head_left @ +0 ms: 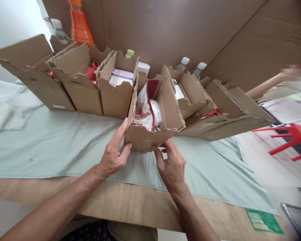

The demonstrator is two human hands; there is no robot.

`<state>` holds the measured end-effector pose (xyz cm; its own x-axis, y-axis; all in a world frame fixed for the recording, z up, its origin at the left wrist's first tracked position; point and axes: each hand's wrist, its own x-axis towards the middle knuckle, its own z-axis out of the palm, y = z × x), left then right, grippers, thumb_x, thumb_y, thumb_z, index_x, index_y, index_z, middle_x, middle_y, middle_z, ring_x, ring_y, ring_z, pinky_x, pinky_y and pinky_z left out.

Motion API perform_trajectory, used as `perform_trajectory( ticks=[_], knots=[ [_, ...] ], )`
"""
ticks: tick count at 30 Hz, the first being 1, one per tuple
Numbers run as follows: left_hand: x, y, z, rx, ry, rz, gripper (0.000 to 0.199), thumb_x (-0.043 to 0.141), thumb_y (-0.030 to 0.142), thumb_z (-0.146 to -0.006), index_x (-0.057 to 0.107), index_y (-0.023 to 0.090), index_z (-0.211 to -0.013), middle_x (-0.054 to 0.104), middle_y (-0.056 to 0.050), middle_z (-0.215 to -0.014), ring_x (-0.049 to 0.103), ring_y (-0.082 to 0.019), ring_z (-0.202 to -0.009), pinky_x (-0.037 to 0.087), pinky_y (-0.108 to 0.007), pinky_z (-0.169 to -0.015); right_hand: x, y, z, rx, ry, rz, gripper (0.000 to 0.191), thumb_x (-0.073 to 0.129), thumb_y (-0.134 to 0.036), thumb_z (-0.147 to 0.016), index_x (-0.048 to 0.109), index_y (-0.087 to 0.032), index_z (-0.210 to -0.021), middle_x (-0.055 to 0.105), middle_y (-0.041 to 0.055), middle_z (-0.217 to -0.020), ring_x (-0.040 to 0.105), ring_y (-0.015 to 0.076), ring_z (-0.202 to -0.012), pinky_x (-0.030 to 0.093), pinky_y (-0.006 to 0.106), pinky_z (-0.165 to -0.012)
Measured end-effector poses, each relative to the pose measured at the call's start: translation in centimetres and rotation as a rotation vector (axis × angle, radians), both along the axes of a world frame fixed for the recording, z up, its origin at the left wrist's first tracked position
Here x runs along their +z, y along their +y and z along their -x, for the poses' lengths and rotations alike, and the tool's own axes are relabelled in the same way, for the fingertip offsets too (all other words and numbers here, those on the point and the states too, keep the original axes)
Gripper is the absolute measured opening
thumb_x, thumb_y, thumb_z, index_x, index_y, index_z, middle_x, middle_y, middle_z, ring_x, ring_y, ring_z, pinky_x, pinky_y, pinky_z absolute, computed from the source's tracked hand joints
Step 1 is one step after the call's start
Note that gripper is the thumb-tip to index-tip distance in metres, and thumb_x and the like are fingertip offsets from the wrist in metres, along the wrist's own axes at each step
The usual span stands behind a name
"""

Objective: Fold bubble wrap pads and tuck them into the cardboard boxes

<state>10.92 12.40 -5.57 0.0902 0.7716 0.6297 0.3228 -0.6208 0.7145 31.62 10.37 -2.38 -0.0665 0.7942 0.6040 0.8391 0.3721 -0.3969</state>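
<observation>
An open cardboard box (140,139) stands slightly forward of a row of similar boxes, holding a white and dark red printed packet (143,112) and a clear plastic-wrapped item (156,113). My left hand (115,150) rests against the box's left front corner, thumb and fingers apart. At the lower right front edge, my right hand (171,162) pinches the box's bottom edge between thumb and bent fingers. The fingertips there are partly hidden.
Several open boxes (84,97) flank it, some with red packets. Behind stand an orange bottle (80,28) and clear bottles (184,62). Clear plastic (7,107) lies left on the green cloth (52,144). A red stool (294,137) and another person's arm (266,85) are at right.
</observation>
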Motion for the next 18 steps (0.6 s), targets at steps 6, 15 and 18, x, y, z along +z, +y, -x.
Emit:
perform_trajectory(
  ticks=[6,15,18],
  knots=[
    [-0.3,1.3,-0.3,0.145,0.043,0.136,0.057,0.055,0.020,-0.097,0.047,0.024,-0.153,0.060,-0.012,-0.148,0.061,-0.027,-0.135,0.054,-0.047,-0.113,0.8,2.4,-0.8,-0.059,-0.054,0.102,0.019,0.056,-0.032,-0.097,0.065,-0.021,-0.109,0.075,0.0065,-0.092,0.070,0.0212,-0.079,0.051,0.032,-0.070],
    [0.0,0.6,0.2,0.212,0.038,0.292,0.042,0.055,0.018,-0.092,0.061,0.022,-0.134,0.064,-0.005,-0.106,0.065,-0.012,-0.079,0.054,-0.022,-0.060,1.5,5.8,-1.8,-0.168,-0.064,0.202,0.023,0.057,-0.039,-0.094,0.067,-0.022,-0.083,0.077,0.0054,-0.080,0.068,0.0193,-0.066,0.042,0.029,-0.062],
    [0.0,0.5,0.0,0.179,0.004,0.327,0.047,0.056,0.017,-0.090,0.058,0.021,-0.138,0.065,-0.008,-0.114,0.068,-0.014,-0.085,0.053,-0.021,-0.057,3.9,5.7,-3.3,-0.139,0.056,0.085,0.022,0.059,-0.038,-0.096,0.072,-0.022,-0.103,0.077,0.0045,-0.087,0.069,0.0180,-0.071,0.051,0.030,-0.072]
  ],
)
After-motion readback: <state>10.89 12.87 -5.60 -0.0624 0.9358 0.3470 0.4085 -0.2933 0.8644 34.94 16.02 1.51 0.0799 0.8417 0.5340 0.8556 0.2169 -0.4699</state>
